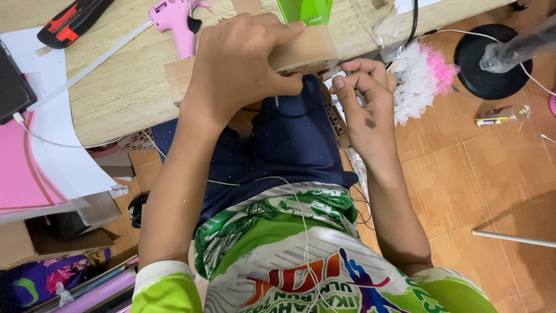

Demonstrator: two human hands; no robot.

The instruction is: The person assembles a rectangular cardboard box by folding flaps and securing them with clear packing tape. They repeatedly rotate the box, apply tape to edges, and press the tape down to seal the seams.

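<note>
Your left hand [243,64] lies palm down, pressing a flat piece of cardboard [301,55] against the edge of the wooden worktop [127,93], just above your lap. Your right hand [365,107] sits close beside it at the cardboard's right end, fingers pinched together on something too small to make out. A pink glue gun [174,20] rests on the worktop behind your left hand
</note>
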